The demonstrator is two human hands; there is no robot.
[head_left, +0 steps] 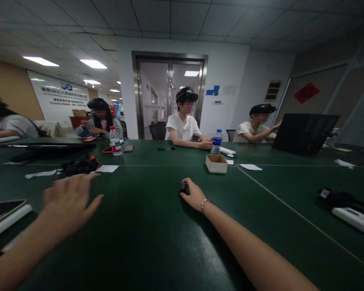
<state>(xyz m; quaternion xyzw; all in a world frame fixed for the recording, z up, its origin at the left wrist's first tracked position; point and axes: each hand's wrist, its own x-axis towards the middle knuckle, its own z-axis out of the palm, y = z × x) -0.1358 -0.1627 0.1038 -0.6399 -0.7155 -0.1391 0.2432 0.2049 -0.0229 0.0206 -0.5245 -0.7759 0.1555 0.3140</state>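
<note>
Right hand (pixel 195 195) gripped a small dark object (pixel 183 187) at the worktop (pixel 133 230), apparently steadying it; left hand (pixel 67 202) hung fingers spread.

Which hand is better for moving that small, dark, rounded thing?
Probably the right hand: it curls around the small, dark, rounded thing. The open left hand is farther away.

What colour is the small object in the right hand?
The small object looks black and dark grey, in the head view.
</note>
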